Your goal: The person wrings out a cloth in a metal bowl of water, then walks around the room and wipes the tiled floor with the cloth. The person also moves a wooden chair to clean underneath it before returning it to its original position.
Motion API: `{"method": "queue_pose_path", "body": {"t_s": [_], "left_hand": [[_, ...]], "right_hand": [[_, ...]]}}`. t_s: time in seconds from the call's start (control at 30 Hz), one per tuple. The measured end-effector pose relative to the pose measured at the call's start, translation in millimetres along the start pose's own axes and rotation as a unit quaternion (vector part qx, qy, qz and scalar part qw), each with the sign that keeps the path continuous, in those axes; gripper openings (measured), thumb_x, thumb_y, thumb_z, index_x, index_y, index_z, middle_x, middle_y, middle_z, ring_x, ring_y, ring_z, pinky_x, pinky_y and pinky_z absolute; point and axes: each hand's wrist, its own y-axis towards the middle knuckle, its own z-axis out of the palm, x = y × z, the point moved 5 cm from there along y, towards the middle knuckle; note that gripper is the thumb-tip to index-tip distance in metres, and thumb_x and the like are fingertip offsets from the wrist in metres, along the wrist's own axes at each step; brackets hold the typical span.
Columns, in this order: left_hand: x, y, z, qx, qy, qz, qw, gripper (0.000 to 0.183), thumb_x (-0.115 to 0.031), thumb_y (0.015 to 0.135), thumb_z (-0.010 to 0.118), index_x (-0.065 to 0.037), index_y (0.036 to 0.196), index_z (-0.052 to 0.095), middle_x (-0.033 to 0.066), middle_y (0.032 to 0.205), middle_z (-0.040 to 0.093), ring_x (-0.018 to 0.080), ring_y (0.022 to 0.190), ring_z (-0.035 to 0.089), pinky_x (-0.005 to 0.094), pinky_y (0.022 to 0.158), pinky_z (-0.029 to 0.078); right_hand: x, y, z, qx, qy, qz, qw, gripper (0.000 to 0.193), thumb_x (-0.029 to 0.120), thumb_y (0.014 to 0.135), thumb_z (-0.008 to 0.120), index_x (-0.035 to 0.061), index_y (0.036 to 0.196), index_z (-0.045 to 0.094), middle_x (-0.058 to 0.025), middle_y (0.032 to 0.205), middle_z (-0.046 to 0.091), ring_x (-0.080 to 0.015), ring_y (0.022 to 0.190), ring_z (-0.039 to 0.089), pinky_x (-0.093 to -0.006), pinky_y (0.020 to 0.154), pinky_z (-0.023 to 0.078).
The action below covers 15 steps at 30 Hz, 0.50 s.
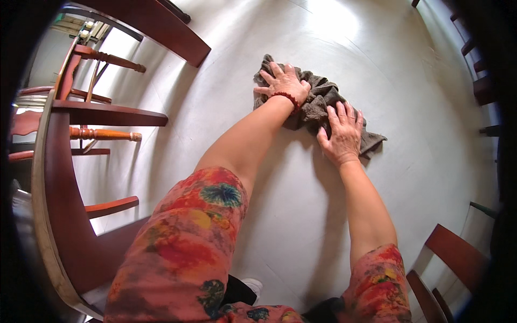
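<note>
A crumpled dark brown-grey cloth point(318, 102) lies bunched on the pale floor. My left hand point(285, 86), with a red beaded bracelet at its wrist, presses flat on the cloth's far left part, fingers spread. On the near right part rests my right hand point(343, 132), palm down, its fingers stretched out over the cloth. A pointed corner of the cloth sticks out to the right of this hand. Both arms reach forward from red flowered sleeves. Neither hand is wrapped round the cloth; the palms hide the fabric beneath them.
Dark red wooden furniture point(64, 177) with thick legs fills the left side, with turned chair legs point(107, 133) behind it. More dark wooden furniture point(458, 253) stands at the lower right. The smooth light floor point(420, 134) reflects bright light at the far end. A white shoe point(253, 288) shows below.
</note>
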Motion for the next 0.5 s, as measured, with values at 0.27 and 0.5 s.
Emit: {"method": "queue_pose_path", "body": {"t_s": [0.27,0.5], "left_hand": [[8,-92,35,-0.04,-0.026,0.19,0.981,0.054,-0.034,0.082,0.05,-0.017,0.131,0.038,0.0143,0.145,0.02,0.0372,0.135,0.013,0.0603,0.102,0.015],[31,-275,82,0.044,0.04,0.544,0.837,0.043,-0.022,0.075,0.056,-0.015,0.117,0.048,0.0168,0.139,0.029,0.0384,0.13,0.022,0.0543,0.095,0.025]], "right_hand": [[13,-76,-26,0.055,-0.006,0.026,0.998,0.061,0.027,0.065,0.064,0.0025,0.12,0.051,-0.0175,0.131,0.042,-0.033,0.128,0.031,-0.0539,0.107,0.015],[50,-278,-98,0.096,0.124,0.053,0.986,0.04,0.011,0.063,0.063,0.0031,0.101,0.056,-0.0214,0.123,0.045,-0.0375,0.116,0.041,-0.0537,0.097,0.029]]}}
